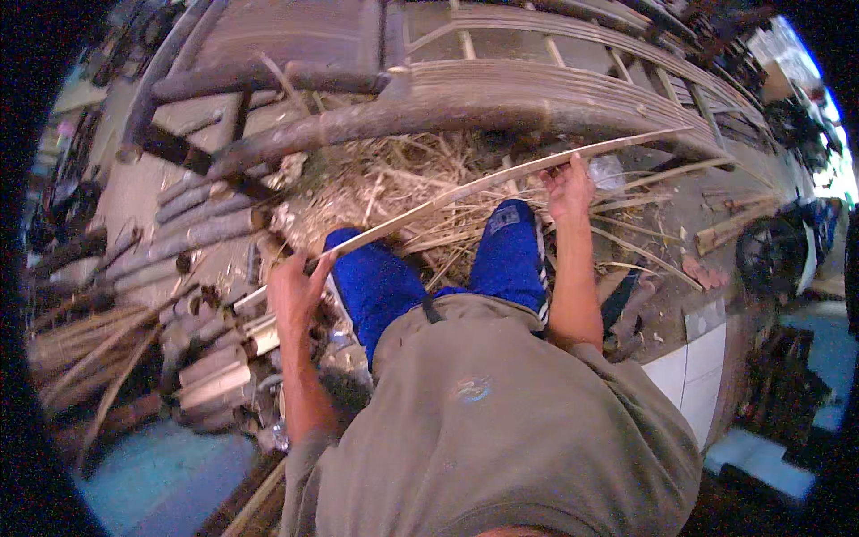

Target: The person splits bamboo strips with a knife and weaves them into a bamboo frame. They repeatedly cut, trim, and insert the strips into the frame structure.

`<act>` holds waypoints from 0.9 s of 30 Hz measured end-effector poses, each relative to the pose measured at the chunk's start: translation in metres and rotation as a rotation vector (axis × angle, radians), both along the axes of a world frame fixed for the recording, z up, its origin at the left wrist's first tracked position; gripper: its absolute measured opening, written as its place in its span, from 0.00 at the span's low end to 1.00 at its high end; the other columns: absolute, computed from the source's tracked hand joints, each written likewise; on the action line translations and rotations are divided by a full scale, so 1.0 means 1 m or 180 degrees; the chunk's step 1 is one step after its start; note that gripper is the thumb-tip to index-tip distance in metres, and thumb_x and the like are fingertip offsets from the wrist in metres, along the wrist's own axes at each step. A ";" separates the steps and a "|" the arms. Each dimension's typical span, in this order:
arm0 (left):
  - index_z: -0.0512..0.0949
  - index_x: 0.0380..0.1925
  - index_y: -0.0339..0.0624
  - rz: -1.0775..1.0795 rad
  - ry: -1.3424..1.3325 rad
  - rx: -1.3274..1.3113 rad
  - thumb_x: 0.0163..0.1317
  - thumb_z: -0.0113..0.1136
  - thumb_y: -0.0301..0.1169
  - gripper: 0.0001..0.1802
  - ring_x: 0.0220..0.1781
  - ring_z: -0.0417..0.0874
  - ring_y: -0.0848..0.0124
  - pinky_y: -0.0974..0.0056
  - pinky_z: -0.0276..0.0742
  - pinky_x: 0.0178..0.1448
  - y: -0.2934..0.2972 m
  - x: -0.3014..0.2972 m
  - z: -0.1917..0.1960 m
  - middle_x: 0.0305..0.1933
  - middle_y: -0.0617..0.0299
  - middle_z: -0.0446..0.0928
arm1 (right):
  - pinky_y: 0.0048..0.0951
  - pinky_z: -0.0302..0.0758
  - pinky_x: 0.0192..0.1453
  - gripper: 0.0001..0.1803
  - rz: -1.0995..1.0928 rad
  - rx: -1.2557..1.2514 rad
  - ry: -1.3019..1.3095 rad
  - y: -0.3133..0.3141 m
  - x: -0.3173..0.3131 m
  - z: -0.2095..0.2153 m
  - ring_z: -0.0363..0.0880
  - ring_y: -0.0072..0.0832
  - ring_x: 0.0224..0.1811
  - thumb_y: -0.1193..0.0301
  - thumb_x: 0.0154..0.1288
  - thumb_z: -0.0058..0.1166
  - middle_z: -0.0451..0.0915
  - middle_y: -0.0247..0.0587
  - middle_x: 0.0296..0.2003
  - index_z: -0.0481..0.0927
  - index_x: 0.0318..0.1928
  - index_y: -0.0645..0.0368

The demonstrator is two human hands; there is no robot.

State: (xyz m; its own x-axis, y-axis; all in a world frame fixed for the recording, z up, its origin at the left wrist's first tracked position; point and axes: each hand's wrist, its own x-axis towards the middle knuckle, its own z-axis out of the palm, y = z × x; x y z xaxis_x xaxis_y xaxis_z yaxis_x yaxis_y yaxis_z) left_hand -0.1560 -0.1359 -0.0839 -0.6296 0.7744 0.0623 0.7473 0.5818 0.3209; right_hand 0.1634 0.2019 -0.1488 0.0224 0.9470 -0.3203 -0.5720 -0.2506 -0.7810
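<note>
Now you are holding a long bamboo strip point(465, 190) across your knees, your left hand point(295, 286) closing its fingers round the near end and your right hand point(568, 183) gripping it further along. Shavings point(403, 179) are lying just beyond both hands, so some stripping looks done; cut bamboo lengths point(206, 358) are waiting beside your left hand. No container is showing.
</note>
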 end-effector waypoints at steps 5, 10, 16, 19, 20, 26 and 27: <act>0.83 0.33 0.40 -0.0015 0.0059 0.0483 0.53 0.73 0.52 0.24 0.30 0.82 0.48 0.50 0.76 0.37 0.013 0.008 0.001 0.25 0.47 0.81 | 0.44 0.81 0.38 0.11 -0.0257 0.0120 -0.0162 0.055 0.023 0.007 0.80 0.33 0.34 0.62 0.73 0.52 0.81 0.41 0.34 0.77 0.42 0.56; 0.84 0.39 0.45 -0.0795 0.0304 0.1001 0.58 0.70 0.42 0.15 0.31 0.84 0.55 0.56 0.78 0.36 0.084 0.048 0.015 0.30 0.54 0.83 | 0.40 0.81 0.30 0.09 -0.0251 0.0326 -0.0458 0.122 0.033 0.012 0.82 0.33 0.30 0.65 0.71 0.50 0.83 0.43 0.31 0.75 0.40 0.58; 0.84 0.46 0.48 -0.1288 0.0366 0.1004 0.62 0.66 0.39 0.14 0.38 0.85 0.54 0.55 0.79 0.41 0.157 0.067 0.047 0.38 0.54 0.83 | 0.38 0.80 0.25 0.08 -0.0731 0.0231 -0.1130 0.211 0.062 0.005 0.81 0.32 0.25 0.66 0.70 0.49 0.82 0.42 0.28 0.75 0.40 0.58; 0.84 0.46 0.49 -0.1314 0.0326 0.0902 0.64 0.64 0.41 0.15 0.38 0.84 0.53 0.55 0.79 0.41 0.180 0.065 0.060 0.38 0.54 0.83 | 0.37 0.78 0.22 0.08 -0.1065 0.0067 -0.0783 0.237 0.063 0.009 0.80 0.33 0.23 0.67 0.70 0.49 0.82 0.43 0.28 0.75 0.39 0.58; 0.84 0.47 0.49 -0.1344 0.0372 0.0898 0.63 0.64 0.42 0.15 0.38 0.84 0.53 0.55 0.78 0.40 0.188 0.065 0.063 0.38 0.54 0.82 | 0.37 0.79 0.22 0.08 -0.1039 0.0124 -0.0769 0.244 0.063 0.011 0.80 0.33 0.24 0.67 0.70 0.49 0.82 0.44 0.29 0.75 0.40 0.59; 0.84 0.48 0.52 -0.1591 0.0440 0.0997 0.62 0.66 0.42 0.16 0.31 0.81 0.56 0.55 0.76 0.36 0.245 0.078 0.082 0.30 0.57 0.78 | 0.37 0.79 0.23 0.07 -0.1204 0.0123 -0.0643 0.301 0.090 0.004 0.80 0.34 0.24 0.70 0.67 0.49 0.81 0.47 0.31 0.76 0.39 0.60; 0.84 0.48 0.52 -0.1633 0.0479 0.1006 0.62 0.66 0.41 0.16 0.31 0.81 0.56 0.55 0.76 0.35 0.254 0.077 0.081 0.30 0.56 0.78 | 0.37 0.79 0.24 0.06 -0.1261 0.0133 -0.0697 0.309 0.095 0.000 0.80 0.34 0.24 0.71 0.67 0.50 0.81 0.47 0.30 0.76 0.39 0.60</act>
